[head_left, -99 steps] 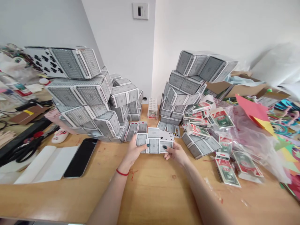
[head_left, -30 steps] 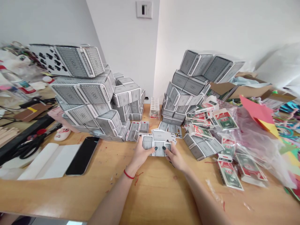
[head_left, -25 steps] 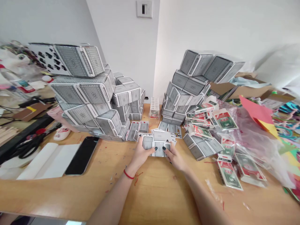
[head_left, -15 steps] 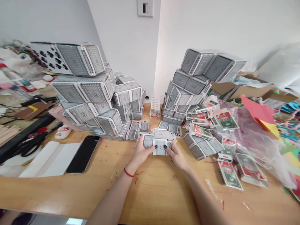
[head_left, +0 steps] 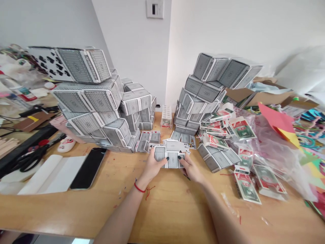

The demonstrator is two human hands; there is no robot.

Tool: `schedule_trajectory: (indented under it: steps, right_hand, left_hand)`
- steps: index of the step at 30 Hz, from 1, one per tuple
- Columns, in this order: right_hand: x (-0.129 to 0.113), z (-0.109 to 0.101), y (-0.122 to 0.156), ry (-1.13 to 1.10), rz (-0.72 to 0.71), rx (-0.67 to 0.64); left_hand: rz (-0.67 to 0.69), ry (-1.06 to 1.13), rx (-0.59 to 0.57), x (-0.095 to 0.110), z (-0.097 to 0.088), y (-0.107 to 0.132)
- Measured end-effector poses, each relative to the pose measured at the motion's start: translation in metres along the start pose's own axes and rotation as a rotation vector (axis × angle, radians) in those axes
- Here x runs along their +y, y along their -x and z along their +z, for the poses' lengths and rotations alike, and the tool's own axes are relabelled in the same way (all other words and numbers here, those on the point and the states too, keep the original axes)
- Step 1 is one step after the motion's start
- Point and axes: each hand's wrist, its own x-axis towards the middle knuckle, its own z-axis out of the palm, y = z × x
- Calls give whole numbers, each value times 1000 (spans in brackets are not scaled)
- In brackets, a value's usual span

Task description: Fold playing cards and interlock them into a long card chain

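Observation:
Several grey-backed playing cards are held together above the table, most with their backs showing. My left hand is closed on their left side, thumb on top. On the right side my right hand pinches them, its thumb across the backs and the fingers mostly hidden beneath. Just beyond lie more loose cards on the left and another group of cards on the right, some showing faces. Stacked blocks made of cards rise as a left stack and a right stack.
A black phone, a white booklet and black scissors lie to the left. Card boxes, plastic wrap and coloured paper crowd the right. A clear rack stands by the wall.
The view has shifted slightly, so everything sits a little further left in the picture. Both hands keep hold of the cards, with barely any other movement.

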Motion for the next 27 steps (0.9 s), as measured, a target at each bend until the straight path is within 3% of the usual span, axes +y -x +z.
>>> schedule_trajectory:
  steps: [3,7,16,27]
  right_hand:
    - [1,-9,-2,99,-15,-48]
    - [3,-15,-7,153,-91,32]
    - [11,1,-12,-8,-54,163]
    - [22,4,-13,33,-45,235]
  left_hand:
    - [-17,37,8,-3,-2,-3]
    - [-24,27,29,-8,-6,-6]
    - [22,23,21,-8,-6,-5]
    - [42,-51,29,-17,-7,-6]
